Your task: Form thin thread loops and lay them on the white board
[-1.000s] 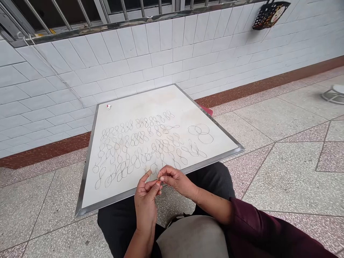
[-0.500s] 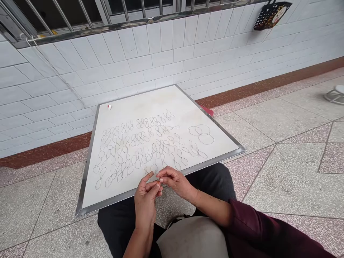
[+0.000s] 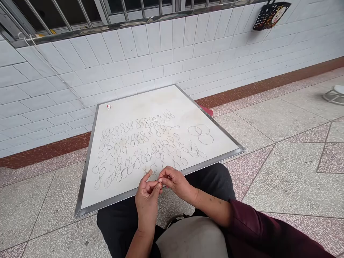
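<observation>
My left hand (image 3: pixel 147 197) is closed in a pinch, thumb against fingers, with its index finger pointing up toward the board. Its thumb tip meets the fingertips of my right hand (image 3: pixel 174 182), which is also pinched. Whatever is between them is too small and hidden to name. Both hands are over the near edge of a white board (image 3: pixel 139 100) with a metal rim. On it lie rows of thin dark loops (image 3: pixel 141 138), many twisted into figure eights. Three larger overlapping rings (image 3: pixel 200 133) lie at the right.
A small white and red object (image 3: pixel 109 106) sits in the board's far left corner. Behind stands a white tiled wall (image 3: pixel 129 64) with a barred window above. A dark basket (image 3: pixel 271 16) hangs at upper right. A round white stool (image 3: pixel 335 94) stands at far right.
My fingertips have drawn closer together, and the thin strand seen below my left fingers is now out of sight. The loops on the board lie as before.
</observation>
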The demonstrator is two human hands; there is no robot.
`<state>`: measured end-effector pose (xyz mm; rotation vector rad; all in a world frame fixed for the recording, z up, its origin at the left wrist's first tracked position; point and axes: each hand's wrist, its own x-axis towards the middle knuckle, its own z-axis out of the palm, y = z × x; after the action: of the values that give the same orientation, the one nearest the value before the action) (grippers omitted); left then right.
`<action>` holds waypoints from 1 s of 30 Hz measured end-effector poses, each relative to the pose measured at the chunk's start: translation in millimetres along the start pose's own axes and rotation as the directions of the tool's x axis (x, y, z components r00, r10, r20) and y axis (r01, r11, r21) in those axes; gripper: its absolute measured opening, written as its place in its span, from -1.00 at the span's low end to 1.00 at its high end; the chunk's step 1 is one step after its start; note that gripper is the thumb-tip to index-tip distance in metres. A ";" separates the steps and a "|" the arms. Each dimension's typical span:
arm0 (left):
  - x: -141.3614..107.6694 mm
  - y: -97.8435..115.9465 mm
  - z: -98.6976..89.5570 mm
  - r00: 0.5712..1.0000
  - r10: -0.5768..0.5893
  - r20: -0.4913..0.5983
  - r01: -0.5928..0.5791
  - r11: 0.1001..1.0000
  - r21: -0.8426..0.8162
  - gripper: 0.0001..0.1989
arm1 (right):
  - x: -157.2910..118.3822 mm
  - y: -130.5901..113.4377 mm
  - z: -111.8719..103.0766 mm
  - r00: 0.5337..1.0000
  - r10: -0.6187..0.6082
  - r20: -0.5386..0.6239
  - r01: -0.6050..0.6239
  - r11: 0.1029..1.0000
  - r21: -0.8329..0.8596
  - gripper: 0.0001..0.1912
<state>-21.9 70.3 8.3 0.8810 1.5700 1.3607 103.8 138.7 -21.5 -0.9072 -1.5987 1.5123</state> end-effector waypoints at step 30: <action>4.9 -21.6 -7.7 0.991 0.122 0.045 -0.130 0.909 0.396 -0.45 | 5.1 -0.8 7.2 0.965 0.255 0.068 -0.257 0.966 0.030 -0.95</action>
<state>-30.4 68.5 -13.4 1.2567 1.8372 1.1287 95.1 139.7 -20.7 -1.0872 -1.5359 1.7594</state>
